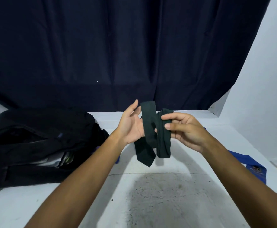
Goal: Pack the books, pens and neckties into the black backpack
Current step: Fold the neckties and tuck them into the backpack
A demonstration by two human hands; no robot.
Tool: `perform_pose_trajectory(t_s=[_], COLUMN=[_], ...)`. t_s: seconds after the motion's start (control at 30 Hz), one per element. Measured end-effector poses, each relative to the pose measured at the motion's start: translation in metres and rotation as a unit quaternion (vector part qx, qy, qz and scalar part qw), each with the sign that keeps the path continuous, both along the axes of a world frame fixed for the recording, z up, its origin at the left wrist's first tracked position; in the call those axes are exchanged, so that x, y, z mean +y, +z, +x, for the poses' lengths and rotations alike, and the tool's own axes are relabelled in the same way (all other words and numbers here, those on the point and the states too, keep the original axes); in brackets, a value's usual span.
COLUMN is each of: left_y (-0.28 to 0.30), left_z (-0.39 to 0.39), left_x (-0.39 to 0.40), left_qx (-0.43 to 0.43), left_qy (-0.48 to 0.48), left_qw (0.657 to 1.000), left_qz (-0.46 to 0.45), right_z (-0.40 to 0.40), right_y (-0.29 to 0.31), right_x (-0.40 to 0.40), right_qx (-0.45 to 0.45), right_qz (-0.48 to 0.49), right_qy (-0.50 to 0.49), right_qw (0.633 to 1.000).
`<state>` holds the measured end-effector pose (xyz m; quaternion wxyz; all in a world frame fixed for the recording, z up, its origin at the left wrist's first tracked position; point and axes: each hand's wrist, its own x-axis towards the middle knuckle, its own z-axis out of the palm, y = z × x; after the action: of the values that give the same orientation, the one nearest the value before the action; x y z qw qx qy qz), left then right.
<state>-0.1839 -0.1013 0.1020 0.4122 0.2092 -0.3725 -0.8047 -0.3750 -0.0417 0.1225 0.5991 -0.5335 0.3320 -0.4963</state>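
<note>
One dark green necktie (151, 129), folded into loops, held above the white counter (151, 195). Right hand (185, 130) pinches the folds; left hand (132, 125), fingers relaxed, supports them. One black backpack (35, 137) lies unzipped at the left counter edge. One blue necktie (243, 158) lies right.

A dark navy curtain (118, 46) is hung behind the white table (151, 203); a pale wall (269, 79) is seen to the curtain's right.
</note>
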Motion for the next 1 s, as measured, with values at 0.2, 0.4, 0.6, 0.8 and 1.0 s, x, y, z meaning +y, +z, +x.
perform_pose_trajectory(t_s=[0.2, 0.4, 0.6, 0.8, 1.0], left_y=[-0.01, -0.01, -0.016, -0.025, -0.027], left_z=[0.0, -0.005, -0.005, -0.01, -0.008], left_x=[0.014, 0.027, 0.034, 0.034, 0.034], left_qx=[-0.016, -0.008, -0.079, -0.107, -0.086], left_qy=[-0.06, -0.076, -0.023, 0.014, 0.024], left_qw=[0.997, 0.995, 0.988, 0.986, 0.989], left_qz=[-0.045, -0.064, -0.131, -0.128, -0.12], right_z=[0.009, 0.025, 0.031, 0.032, 0.029], right_y=[0.003, -0.004, -0.011, -0.014, -0.021], right_x=[-0.007, -0.005, -0.004, -0.005, -0.007], right_qx=[0.028, 0.1, 0.147, 0.18, 0.125], right_qz=[-0.034, -0.062, -0.058, -0.074, -0.044], right_qy=[-0.087, -0.12, -0.127, -0.115, -0.115], right_qw=[0.995, 0.986, 0.979, 0.974, 0.984])
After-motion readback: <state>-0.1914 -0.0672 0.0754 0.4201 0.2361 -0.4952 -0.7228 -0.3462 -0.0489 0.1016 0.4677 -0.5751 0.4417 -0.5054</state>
